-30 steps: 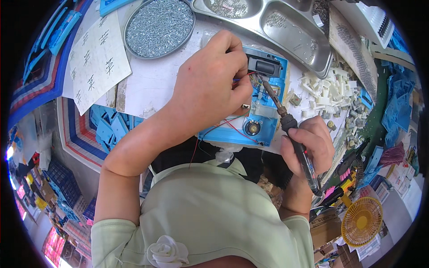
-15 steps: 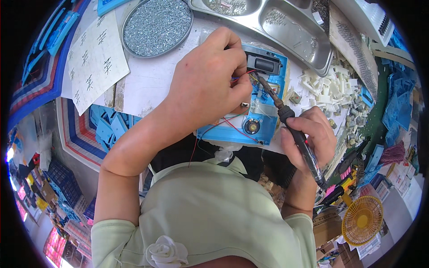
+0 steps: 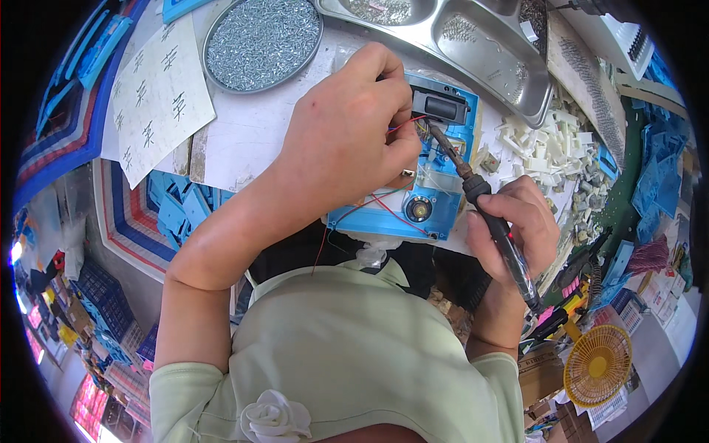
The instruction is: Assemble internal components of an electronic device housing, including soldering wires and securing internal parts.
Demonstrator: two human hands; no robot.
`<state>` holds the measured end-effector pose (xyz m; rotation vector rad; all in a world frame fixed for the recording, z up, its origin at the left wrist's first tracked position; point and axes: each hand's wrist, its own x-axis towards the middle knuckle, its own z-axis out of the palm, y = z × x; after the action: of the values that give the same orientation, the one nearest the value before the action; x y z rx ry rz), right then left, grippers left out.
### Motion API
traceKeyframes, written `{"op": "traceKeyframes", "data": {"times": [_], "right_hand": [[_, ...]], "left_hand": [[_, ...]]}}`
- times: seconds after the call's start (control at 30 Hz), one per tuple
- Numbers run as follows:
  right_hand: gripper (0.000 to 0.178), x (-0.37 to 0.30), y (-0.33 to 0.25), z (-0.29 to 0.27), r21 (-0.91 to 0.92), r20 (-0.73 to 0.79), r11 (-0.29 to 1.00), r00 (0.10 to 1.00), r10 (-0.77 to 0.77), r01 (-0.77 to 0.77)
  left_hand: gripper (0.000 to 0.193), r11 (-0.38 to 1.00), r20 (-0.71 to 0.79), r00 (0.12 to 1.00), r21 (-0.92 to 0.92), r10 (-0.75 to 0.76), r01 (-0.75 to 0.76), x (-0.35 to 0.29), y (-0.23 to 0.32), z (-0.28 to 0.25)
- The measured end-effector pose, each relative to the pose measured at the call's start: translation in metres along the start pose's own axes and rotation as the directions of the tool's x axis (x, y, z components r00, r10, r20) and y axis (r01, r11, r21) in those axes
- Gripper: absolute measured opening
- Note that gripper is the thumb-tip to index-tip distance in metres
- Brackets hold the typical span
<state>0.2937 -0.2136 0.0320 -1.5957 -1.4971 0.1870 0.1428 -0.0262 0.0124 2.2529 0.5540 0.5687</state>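
Note:
On the table lies an open blue plastic housing (image 3: 443, 221) with a black rectangular part (image 3: 441, 109), a small round metal part (image 3: 419, 209) and thin red, green and blue wires. Reaching over its left side, my left hand (image 3: 347, 125) pinches a thin red wire (image 3: 405, 124) between thumb and forefinger; the palm hides much of the housing. My right hand (image 3: 521, 229) grips the dark handle of a soldering iron (image 3: 502, 240), whose tip points up and left into the housing, close to the pinched wire.
Behind stand a round dish of small metal screws (image 3: 262, 46) and a steel compartment tray (image 3: 487, 63). White plastic parts (image 3: 543, 144) are heaped to the right. A handwritten paper sheet (image 3: 159, 111) lies left, above blue plastic pieces (image 3: 181, 210). A yellow fan (image 3: 598, 365) is lower right.
Almost nothing differs. The whole view has shifted slightly; both hands keep their holds, and the iron's tip stays near the wire inside the housing.

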Motion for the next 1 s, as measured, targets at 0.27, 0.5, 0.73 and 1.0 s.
{"op": "traceKeyframes", "data": {"times": [0.27,0.5,0.73,1.0], "right_hand": [[0.03,0.0,0.0,-0.001,-0.006,0.009,1.0,1.0,0.004,-0.004],[0.031,-0.002,0.001,0.0,0.012,0.002,1.0,1.0,0.018,-0.018],[0.032,-0.004,-0.001,-0.001,0.039,-0.013,0.997,0.998,0.067,-0.066],[0.032,-0.012,-0.005,0.002,0.133,-0.071,0.97,0.974,0.214,-0.203]], "left_hand": [[0.012,1.0,-0.016,1.0,0.009,0.004,-0.003,0.001,0.001,0.001],[0.013,1.0,-0.035,0.999,0.02,0.025,-0.024,0.0,-0.001,0.004],[0.014,0.998,-0.06,0.998,0.05,0.026,-0.023,-0.001,0.001,0.006],[0.015,0.998,-0.068,0.998,0.066,0.015,-0.011,-0.001,0.001,0.007]]}}
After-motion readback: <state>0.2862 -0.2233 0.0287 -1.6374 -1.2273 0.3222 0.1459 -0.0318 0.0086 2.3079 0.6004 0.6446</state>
